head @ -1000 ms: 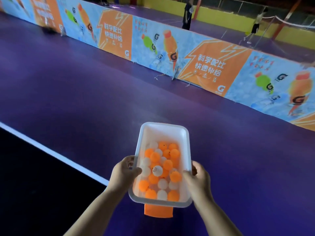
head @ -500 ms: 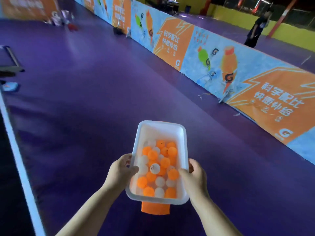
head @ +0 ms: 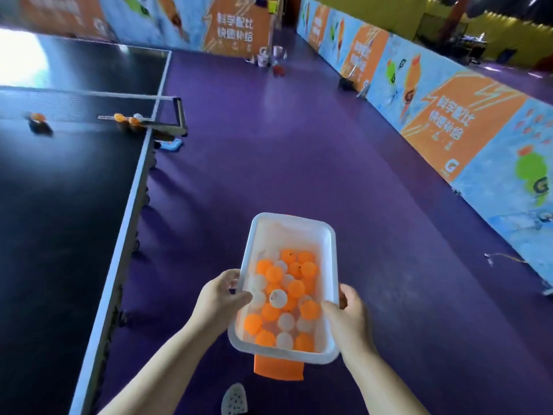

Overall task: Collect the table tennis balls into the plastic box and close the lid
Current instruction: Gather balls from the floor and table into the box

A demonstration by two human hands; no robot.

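Box [head: 291,218] is held in mid-air over the purple floor [head: 269,163], lid off, long axis pointing away from the person.
Left hand [head: 220,301] grips the box's left wall: thumb hooked over the rim, fingers curled round the outside.
Right hand [head: 348,319] does the same on the box's right wall, with the thumb on the rim and the fingers wrapped outside.
Balls [head: 296,289], orange and white mixed, are piled in the near two thirds of the box; the far end shows bare bottom.
An orange flat piece [head: 278,368] sticks out from under the box's near edge. Can't tell if it's the lid.
A shoe toe [head: 235,401] is just below that.

Around the box:
- Table [head: 59,205] runs along the box's left; its edge is near the left forearm.
- Far ahead-left of the box, three loose balls [head: 128,118] sit on the table against the net [head: 89,98].
- The net clamp [head: 179,115] stands just beside them, on the side nearer the box.
- A blue thing [head: 170,145] lies on the floor under the clamp.
- Further left of the box, one orange ball [head: 37,117] rests on a dark blurred object.
- Barriers [head: 449,121] line the box's right and far side.
- Cups [head: 263,59] stand far ahead of the box, at the barrier corner.
- A cable [head: 505,259] lies on the floor well right of the box.
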